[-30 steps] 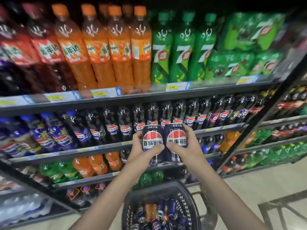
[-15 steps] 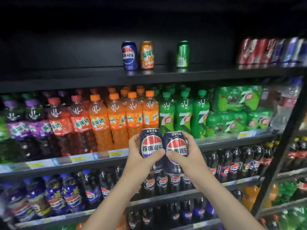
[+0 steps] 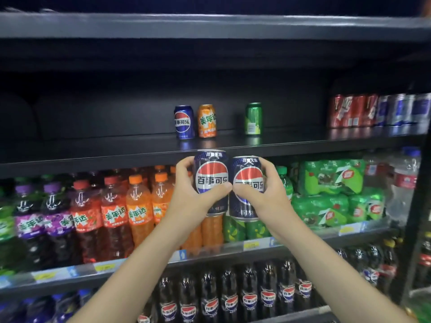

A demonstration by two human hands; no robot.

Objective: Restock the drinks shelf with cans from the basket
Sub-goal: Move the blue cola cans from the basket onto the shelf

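Observation:
My left hand [image 3: 189, 197] grips a dark Pepsi can [image 3: 210, 176] and my right hand [image 3: 268, 197] grips a second dark Pepsi can [image 3: 247, 180]. Both cans stand upright, side by side and touching, just below the front edge of the black can shelf [image 3: 116, 150]. On that shelf stand a blue Pepsi can [image 3: 184, 122], an orange Mirinda can [image 3: 207, 121] and a green can [image 3: 253, 118]. The basket is out of view.
Red and blue-silver cans [image 3: 377, 110] fill the shelf's right end; its left part is bare. Below are purple, red and orange bottles [image 3: 112, 213], green 7-Up packs [image 3: 331, 192], then Pepsi bottles [image 3: 233, 297]. A black upright [image 3: 417, 217] borders the right.
Both hands have raised the two Pepsi cans from over the basket up to the can shelf's edge. The view has tilted upward and the basket has dropped out of sight.

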